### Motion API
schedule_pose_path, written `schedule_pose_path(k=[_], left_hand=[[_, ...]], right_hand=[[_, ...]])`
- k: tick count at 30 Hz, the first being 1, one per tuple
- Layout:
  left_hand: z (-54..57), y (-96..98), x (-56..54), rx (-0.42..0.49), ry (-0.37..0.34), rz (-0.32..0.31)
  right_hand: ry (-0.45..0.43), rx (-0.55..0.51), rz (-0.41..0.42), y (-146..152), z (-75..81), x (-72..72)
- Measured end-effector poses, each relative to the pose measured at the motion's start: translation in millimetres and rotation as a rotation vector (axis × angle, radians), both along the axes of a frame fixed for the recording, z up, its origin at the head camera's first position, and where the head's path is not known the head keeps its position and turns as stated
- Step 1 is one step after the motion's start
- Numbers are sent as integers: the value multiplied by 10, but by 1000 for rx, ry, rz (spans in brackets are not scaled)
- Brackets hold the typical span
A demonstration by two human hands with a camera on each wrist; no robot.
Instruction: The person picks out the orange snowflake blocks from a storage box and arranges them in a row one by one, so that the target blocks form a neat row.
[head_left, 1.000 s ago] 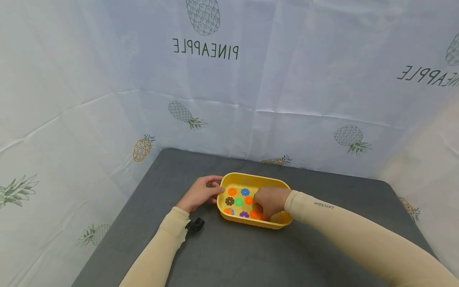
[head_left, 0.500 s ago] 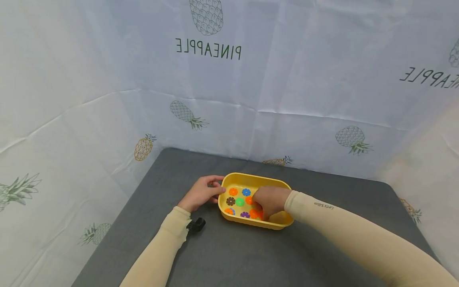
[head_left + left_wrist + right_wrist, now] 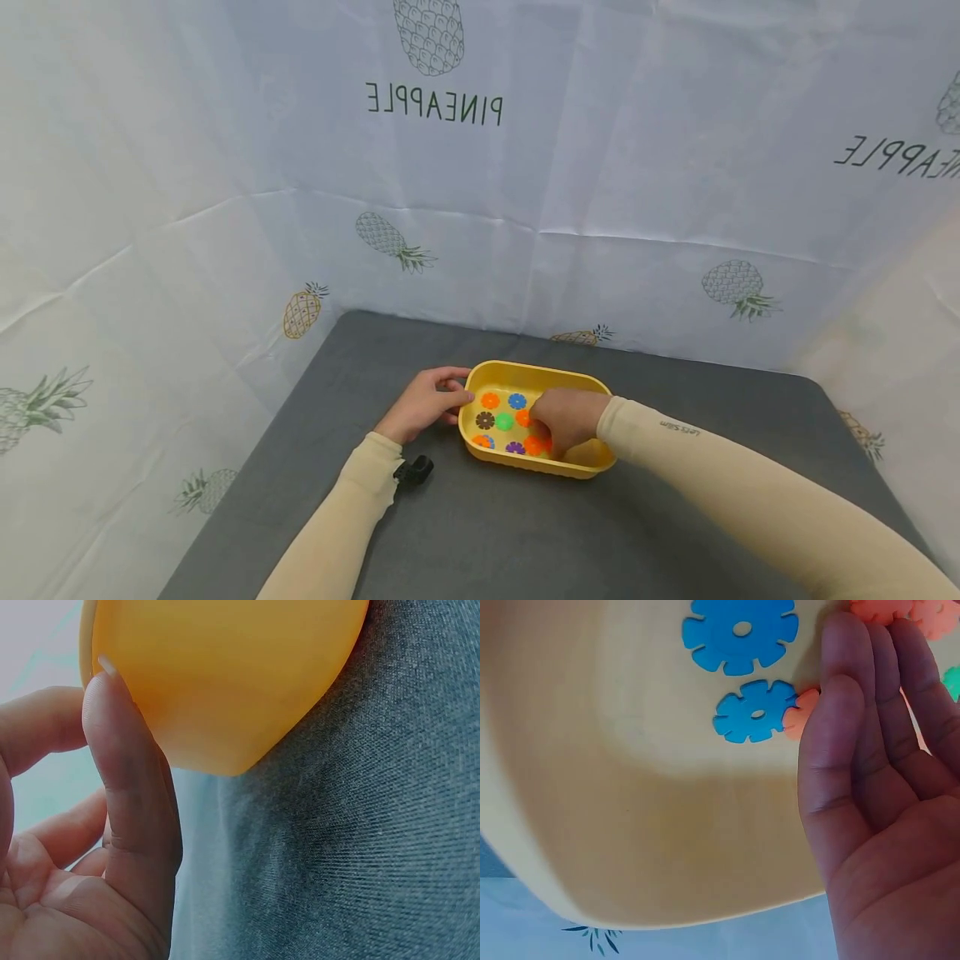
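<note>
A yellow plastic basin [image 3: 525,465] stands on the table with flat, notched snowflake discs inside. My left hand [image 3: 420,408] pinches its left rim; the left wrist view shows the thumb on the near side and a finger behind. My right hand [image 3: 567,421] reaches down into the right half. In the right wrist view its fingers look fairly straight, fingertips at orange discs [image 3: 881,609]; a small orange disc [image 3: 798,718] is partly behind the thumb. Left of it lie two blue discs [image 3: 709,634]. Orange, blue [image 3: 517,401], brown [image 3: 485,420], green [image 3: 504,421] and purple [image 3: 515,448] discs show in the head view.
The dark grey tabletop [image 3: 480,533] surrounds the basin. White cloth [image 3: 630,167] printed with pineapples hangs behind and at both sides. A black camera mount [image 3: 417,470] sits at the left wrist, close to the table.
The head view shifts very slightly. Both hands and the basin keep nearly the same places, and the visible discs stay as they were.
</note>
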State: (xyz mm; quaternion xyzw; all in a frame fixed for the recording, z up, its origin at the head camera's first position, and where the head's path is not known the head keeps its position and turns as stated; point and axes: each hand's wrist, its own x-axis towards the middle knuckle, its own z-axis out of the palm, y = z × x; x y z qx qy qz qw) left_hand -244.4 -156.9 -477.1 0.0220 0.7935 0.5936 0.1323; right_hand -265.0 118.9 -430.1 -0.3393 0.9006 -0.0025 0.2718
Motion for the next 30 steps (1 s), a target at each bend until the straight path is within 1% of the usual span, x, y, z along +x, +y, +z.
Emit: schedule_pose_path(k=[6, 11, 15, 19, 23, 27, 30], left_hand=[[-1, 12, -10, 14, -12, -6], [5, 14, -12, 19, -13, -2], [-18, 0, -9, 29, -12, -4], [-30, 18, -18, 35, -16, -2], [-33, 30, -19, 36, -15, 5], [-26, 29, -10, 39, -21, 3], [-21, 16, -3, 38, -24, 1]], right_hand=[[-23, -31, -45, 84, 66, 8], [-41, -79, -75, 156, 148, -7], [-47, -134, -102, 225, 189, -40], [-41, -226, -122, 362, 250, -43], [-30, -303, -164, 516, 298, -23], [3, -382, -210, 691, 308, 11], [18, -461, -258, 817, 306, 52]])
